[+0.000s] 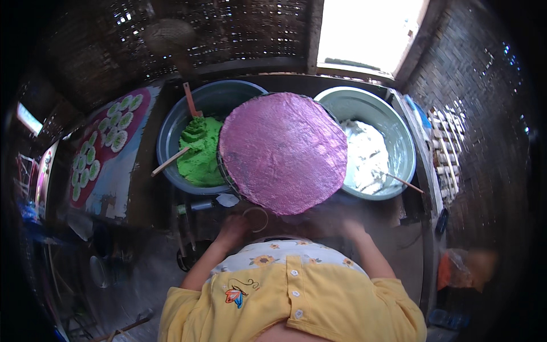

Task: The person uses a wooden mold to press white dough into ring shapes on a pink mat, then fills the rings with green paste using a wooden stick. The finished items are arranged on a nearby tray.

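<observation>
Pink disc [283, 151] sits just above our hands, left [232, 228] nearer; fingers' grip we cannot tell.

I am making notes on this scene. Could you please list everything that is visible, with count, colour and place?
disc: one, purple, round, centre, over a dark pot
left basin: one, grey-blue, left of the disc
dough: one mass, green, in the left basin
sticks: two, wooden, in the dough
right basin: one, pale green, right of the disc
batter: white, in the right basin, with a thin stick
tray: one, dark red, far left, with many white-green cakes
ring: one, thin, by the left hand
left hand: below the disc, near the ring
right hand: below the disc's right edge
</observation>
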{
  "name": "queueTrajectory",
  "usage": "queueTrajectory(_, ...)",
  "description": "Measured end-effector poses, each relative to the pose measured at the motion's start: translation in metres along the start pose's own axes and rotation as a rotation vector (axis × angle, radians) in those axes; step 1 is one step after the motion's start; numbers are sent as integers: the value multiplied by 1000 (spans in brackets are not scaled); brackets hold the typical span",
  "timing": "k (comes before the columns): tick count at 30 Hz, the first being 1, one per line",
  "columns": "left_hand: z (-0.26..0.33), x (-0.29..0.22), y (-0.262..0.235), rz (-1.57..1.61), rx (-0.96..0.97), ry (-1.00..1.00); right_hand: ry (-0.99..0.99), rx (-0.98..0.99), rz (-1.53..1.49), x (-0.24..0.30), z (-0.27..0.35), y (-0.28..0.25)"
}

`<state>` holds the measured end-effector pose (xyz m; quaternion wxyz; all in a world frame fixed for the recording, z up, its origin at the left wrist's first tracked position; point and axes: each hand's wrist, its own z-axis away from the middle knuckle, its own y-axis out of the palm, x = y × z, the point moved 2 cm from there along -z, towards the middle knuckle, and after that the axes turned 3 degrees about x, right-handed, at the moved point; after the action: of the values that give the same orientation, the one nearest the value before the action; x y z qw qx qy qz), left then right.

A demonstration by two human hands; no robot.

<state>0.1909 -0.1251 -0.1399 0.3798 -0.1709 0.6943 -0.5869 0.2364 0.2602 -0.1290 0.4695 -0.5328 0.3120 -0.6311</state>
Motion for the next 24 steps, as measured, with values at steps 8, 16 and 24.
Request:
queueTrajectory(8,27,-29,-185,618,-374,-231,160,-6,-296,5,94,-73)
queueTrajectory(16,-85,-63,-147,49,-399,235,132,36,-562,-8,122,-121)
queueTrajectory(24,-88,-63,-153,61,-288,245,-16,-31,-1080,22,140,-154)
